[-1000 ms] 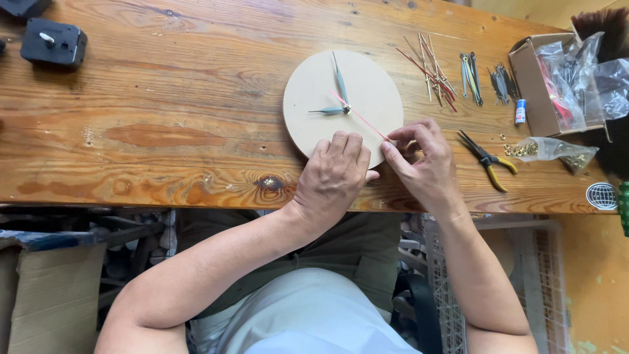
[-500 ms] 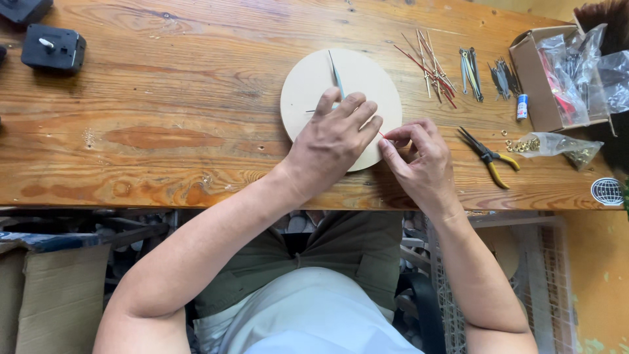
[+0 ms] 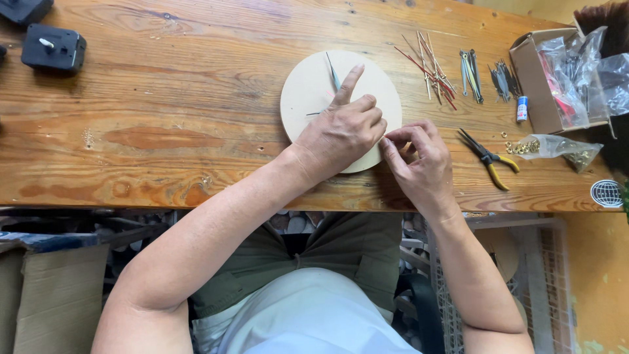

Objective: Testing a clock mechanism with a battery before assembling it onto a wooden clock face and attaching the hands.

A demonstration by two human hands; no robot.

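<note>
1. Nearest the table's point(image 3: 164, 151) front edge, the right hand point(image 3: 419, 167) is resting with its fingers curled in and the fingertips pinched together just beside the round disc point(image 3: 308, 85); whatever it may be pinching is too small for me to make out.
2. The left hand point(image 3: 341, 134) is lying on the disc, three fingers folded under and the forefinger stretched straight out, its tip pressing near the thin clock hand point(image 3: 333, 71) at the disc's middle. It is gripping nothing.
3. The one pale disc is lying flat on the wooden table, near the front edge, partly covered by the left hand.
4. Just right of the right hand, one pair of yellow-handled pliers point(image 3: 488, 159) is lying, and beside it one clear bag of small brass bits point(image 3: 550, 147).
5. Farther back, a loose bunch of thin red and gold rods point(image 3: 429, 69) is lying, too many to count, then two small clusters of dark clock hands point(image 3: 486, 75).
6. At the far right, one open cardboard box point(image 3: 531, 75) is holding plastic bags.
7. Far left, two black clock motors point(image 3: 52, 47) are sitting.
</note>
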